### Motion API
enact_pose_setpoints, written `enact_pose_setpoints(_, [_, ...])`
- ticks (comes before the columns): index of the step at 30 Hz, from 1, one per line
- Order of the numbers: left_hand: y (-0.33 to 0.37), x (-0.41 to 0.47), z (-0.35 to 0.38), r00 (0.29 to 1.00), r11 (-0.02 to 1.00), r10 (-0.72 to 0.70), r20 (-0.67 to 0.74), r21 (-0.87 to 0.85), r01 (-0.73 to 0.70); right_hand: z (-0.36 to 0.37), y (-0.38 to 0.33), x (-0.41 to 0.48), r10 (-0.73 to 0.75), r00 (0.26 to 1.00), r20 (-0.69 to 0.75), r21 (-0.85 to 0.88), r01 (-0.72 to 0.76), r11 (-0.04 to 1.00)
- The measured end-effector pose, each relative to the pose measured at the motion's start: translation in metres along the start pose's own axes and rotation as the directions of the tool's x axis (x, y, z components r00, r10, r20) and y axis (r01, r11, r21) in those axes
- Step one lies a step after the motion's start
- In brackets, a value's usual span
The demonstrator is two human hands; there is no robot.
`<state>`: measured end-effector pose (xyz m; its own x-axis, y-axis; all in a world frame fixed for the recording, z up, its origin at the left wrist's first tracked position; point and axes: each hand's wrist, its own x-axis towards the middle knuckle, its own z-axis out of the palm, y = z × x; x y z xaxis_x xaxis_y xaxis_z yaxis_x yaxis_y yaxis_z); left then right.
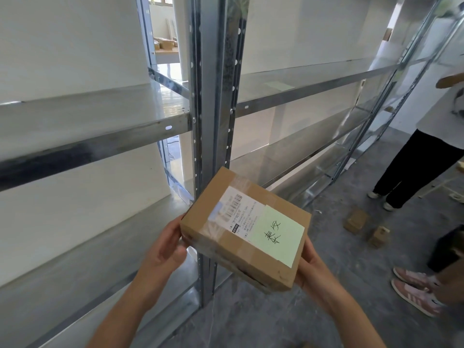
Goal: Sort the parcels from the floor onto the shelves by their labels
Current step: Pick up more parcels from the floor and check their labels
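Observation:
I hold a brown cardboard parcel (241, 232) in front of me at waist height, tilted, with a white shipping label and a pale green note with handwritten characters on top. My left hand (167, 243) grips its left end and my right hand (310, 266) supports its right end from below. The parcel hangs in front of the upright post (208, 96) between two metal shelf units. A pale green label (278, 84) lies on the right unit's upper shelf (313, 82). The left unit's shelf (88, 136) is bare.
Two small cardboard parcels (356, 220) (379, 236) lie on the grey floor to the right. A person in black trousers (411, 169) stands at the right by the shelves. Pink shoes (414, 287) of another person are at the lower right.

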<state>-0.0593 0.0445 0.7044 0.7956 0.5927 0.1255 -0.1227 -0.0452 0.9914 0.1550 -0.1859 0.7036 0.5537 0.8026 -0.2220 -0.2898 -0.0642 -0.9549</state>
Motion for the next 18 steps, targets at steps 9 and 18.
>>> enact_pose_setpoints(9, [-0.014,0.006,0.003,0.988,0.991,0.030,-0.155,-0.124,-0.049,0.009,0.006,-0.003,-0.047,0.987,0.154,0.092,0.033,0.995])
enact_pose_setpoints(18, [-0.008,0.011,0.023,0.934,0.979,0.007,-0.358,-0.187,-0.079,0.029,0.019,-0.002,0.055,0.998,0.040,0.166,-0.061,0.984])
